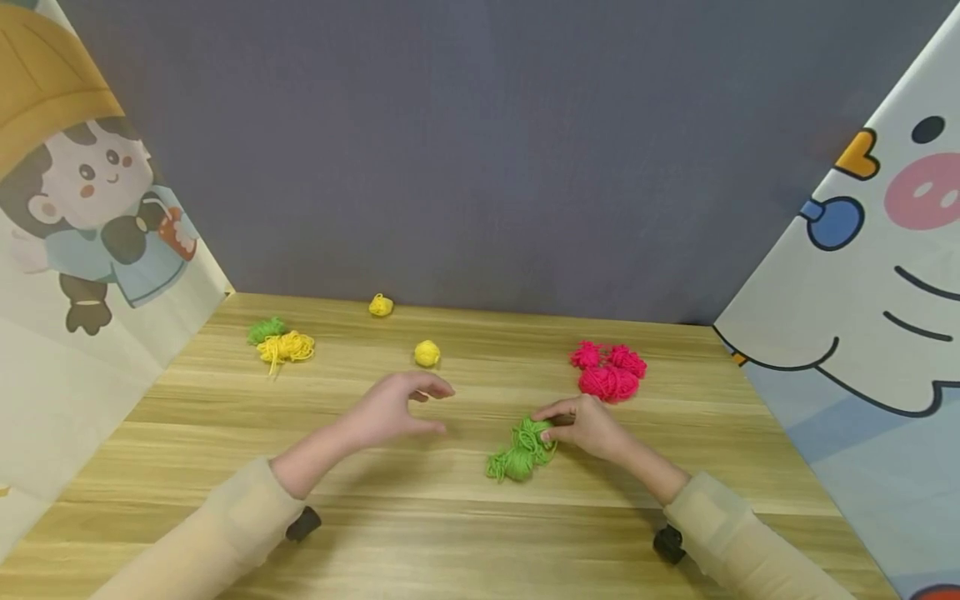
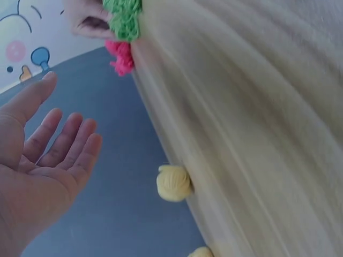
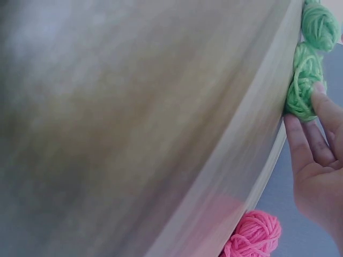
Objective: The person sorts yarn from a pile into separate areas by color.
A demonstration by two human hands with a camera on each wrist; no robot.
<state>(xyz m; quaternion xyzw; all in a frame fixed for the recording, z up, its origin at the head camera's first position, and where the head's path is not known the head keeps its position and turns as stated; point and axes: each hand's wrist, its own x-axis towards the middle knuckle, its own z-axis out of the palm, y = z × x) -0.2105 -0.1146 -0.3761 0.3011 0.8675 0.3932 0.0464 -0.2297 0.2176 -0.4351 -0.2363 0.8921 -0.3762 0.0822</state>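
Green yarn (image 1: 519, 458) lies on the table in front of me, a small wound ball with looser strands beside it. My right hand (image 1: 592, 429) pinches its right end; in the right wrist view the thumb presses on one looped green bundle (image 3: 305, 80), fingers on the other side. A second green ball (image 3: 320, 27) sits just beyond that bundle. My left hand (image 1: 384, 412) is held over the table, left of the green yarn, fingers spread apart from the thumb and nothing between them. A round yellow yarn ball (image 1: 427, 354) is nearest to it.
Pink yarn bundles (image 1: 609, 383) sit together beyond my right hand. Farther left are loose yellow yarn (image 1: 288, 347) and a green bundle (image 1: 267, 330). A smaller yellow ball (image 1: 381, 305) lies by the dark back panel (image 1: 450, 167). Printed cloth panels (image 1: 885, 275) flank the wooden table (image 1: 420, 542).
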